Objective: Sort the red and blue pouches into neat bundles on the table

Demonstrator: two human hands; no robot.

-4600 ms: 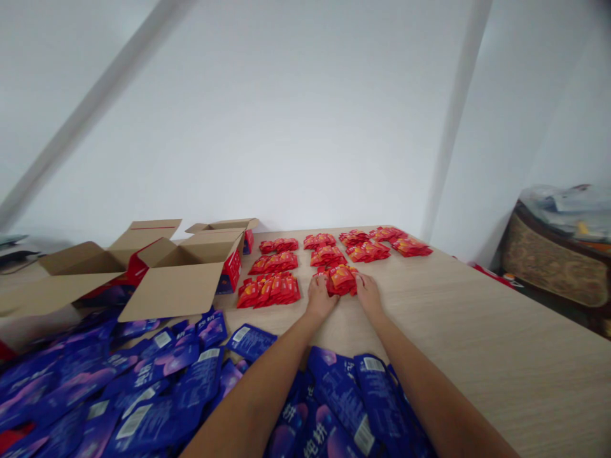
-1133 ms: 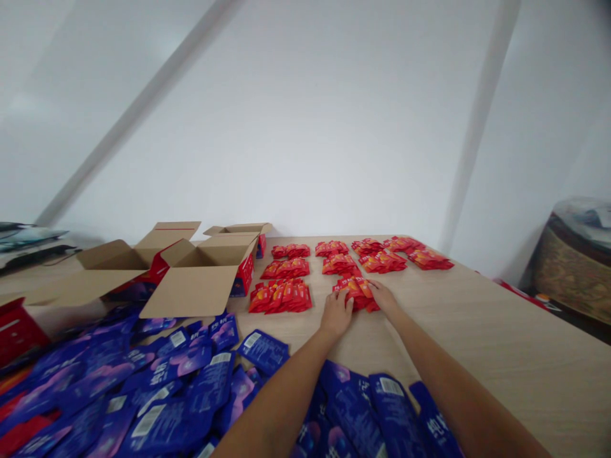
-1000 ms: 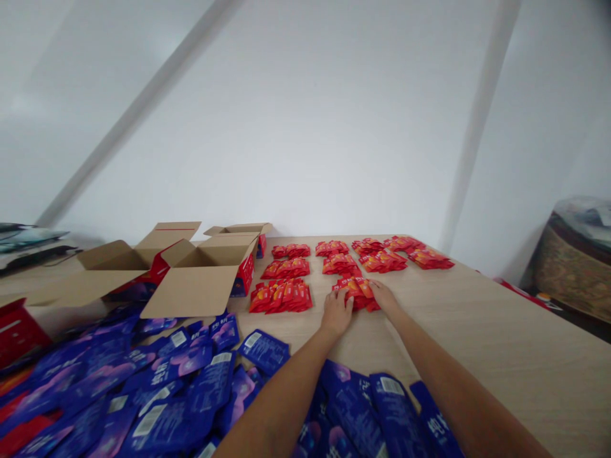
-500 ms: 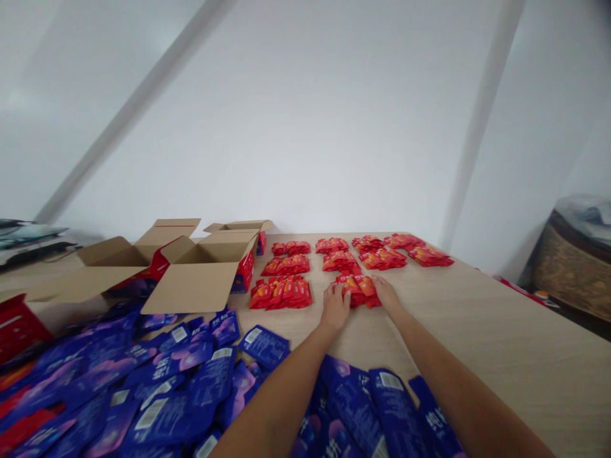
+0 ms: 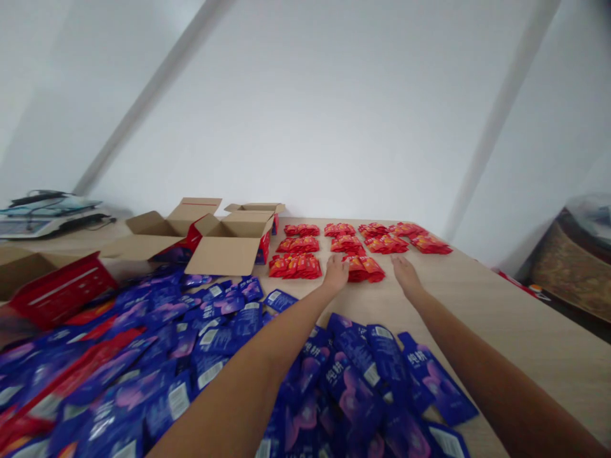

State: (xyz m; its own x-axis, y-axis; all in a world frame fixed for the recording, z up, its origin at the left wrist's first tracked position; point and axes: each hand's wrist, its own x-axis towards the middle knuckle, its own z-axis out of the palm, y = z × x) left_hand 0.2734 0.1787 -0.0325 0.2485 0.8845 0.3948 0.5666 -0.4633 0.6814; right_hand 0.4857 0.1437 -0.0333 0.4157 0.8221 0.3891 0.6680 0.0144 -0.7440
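— Where is the nearest red sachet pile (image 5: 365, 269)?
— On the table (image 5: 477, 305). The left hand (image 5: 335, 275) rests against the pile's left edge and the right hand (image 5: 405, 273) lies just right of it, both with fingers flat, grasping nothing. Blue pouches (image 5: 353, 375) lie on the near side of the pile.

Noted bare left hand (image 5: 335, 275) and bare right hand (image 5: 405, 273). Behind each wrist, logged uncovered left forearm (image 5: 267, 359) and right forearm (image 5: 482, 372), bare down to the lower edge. Could not resolve nails or finer detail: too small.
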